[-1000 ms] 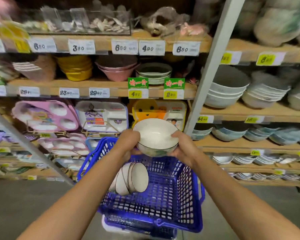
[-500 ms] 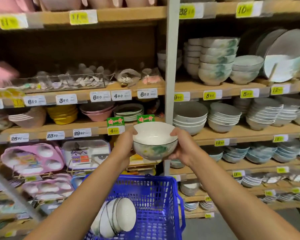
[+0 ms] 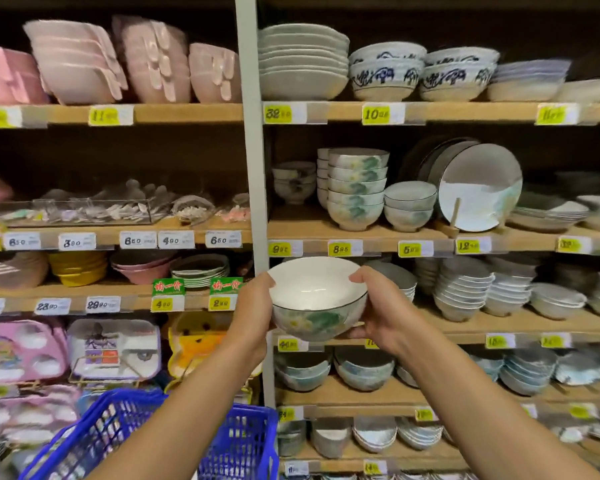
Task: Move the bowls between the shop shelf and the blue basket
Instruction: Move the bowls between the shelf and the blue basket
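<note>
Both forearms reach up and forward from the lower edge of the view, converging on a white bowl held upright at mid-frame. The left hand cups the bowl's left side, thumb lying over the rim and the other fingers hidden behind the wall, so their spread cannot be told. The right hand mirrors it on the right side: thumb hooked over the rim, fingers curled together under the base. The bowl has a dark rim line and a green and yellow floral print on its outer wall; its inside is plain white. It is clear of any shelf board, in front of the grey upright and level with the shelf that carries stacks of pale bowls. One shelf higher stands a stack of bowls with the same green print, beside a plate propped on edge. The blue basket sits below the arms at lower left, its contents hidden by the left forearm
</note>
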A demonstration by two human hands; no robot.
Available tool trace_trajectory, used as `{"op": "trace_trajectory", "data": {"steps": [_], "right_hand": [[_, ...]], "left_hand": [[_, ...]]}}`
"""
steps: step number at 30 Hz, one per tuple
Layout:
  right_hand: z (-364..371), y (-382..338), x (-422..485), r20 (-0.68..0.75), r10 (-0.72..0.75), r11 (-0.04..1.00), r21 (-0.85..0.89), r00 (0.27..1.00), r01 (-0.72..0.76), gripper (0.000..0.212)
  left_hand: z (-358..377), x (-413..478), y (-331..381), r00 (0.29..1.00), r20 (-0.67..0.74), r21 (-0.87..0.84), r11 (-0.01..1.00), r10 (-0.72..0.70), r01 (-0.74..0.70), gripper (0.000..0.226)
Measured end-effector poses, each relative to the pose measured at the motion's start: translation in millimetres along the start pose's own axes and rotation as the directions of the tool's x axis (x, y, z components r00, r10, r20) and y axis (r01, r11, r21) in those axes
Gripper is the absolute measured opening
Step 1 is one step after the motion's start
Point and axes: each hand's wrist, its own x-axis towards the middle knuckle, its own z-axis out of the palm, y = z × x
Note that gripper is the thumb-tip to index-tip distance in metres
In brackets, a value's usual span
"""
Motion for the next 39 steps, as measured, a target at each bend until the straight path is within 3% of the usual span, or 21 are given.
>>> {"op": "trace_trajectory", "data": {"steps": [6, 11, 17, 23, 26, 33, 35, 36, 39], "right_hand": [[-24.8, -23.5, -4.6, 0.056, -0.065, 0.996, 0.059, 0.996, 0.062, 0.021], [-15.3, -38.4, 10.6, 0.038, -0.176, 0.981, 0.083, 0.984, 0.173, 0.034], [10.0, -62.8, 59.8, -0.015, -0.173, 0.968, 0.183, 0.985, 0.173, 0.036], [32.9, -84.6, 122.1, -0.108, -0.175, 0.957, 0.213, 0.979, 0.195, 0.018], [38.8, -91.1, 151.2, -0.114, -0.142, 0.947, 0.273, 0.983, 0.169, 0.020], [33.5, -89.7, 190.3, -0.028, -0.053, 0.915, 0.398, 0.998, 0.060, 0.044], [32.8, -88.7, 196.8, -0.004, -0.038, 0.899, 0.437, 0.999, 0.036, 0.045], [33.5, -89.0, 199.4, 0.003, -0.034, 0.890, 0.455, 0.999, 0.029, 0.044], [39.1, -91.2, 204.5, 0.019, -0.018, 0.866, 0.500, 1.000, 0.006, 0.042]], "left_hand": [[38.2, 3.6, 14.3, 0.999, -0.039, -0.004, 1.000, -0.001, 0.001, 0.022], [52.5, 24.5, 32.6, 0.997, -0.062, 0.033, 0.998, 0.055, -0.053, 0.018], [66.8, 72.9, 48.3, 0.996, -0.054, 0.016, 0.998, 0.065, -0.064, 0.016], [65.8, 134.9, 51.4, 0.997, -0.023, -0.013, 0.997, 0.071, -0.072, 0.016], [61.8, 156.7, 50.7, 0.996, 0.031, -0.027, 0.996, 0.085, -0.084, 0.018], [44.9, 164.9, 35.0, 0.953, 0.210, -0.053, 0.976, 0.220, -0.213, 0.033], [36.6, 165.4, 34.5, 0.942, 0.235, 0.022, 0.968, 0.238, -0.250, 0.061], [33.2, 167.0, 34.9, 0.937, 0.229, 0.078, 0.954, 0.265, -0.289, 0.064], [22.3, 175.4, 45.9, 0.891, 0.112, 0.159, 0.877, 0.440, -0.453, 0.033]]}}
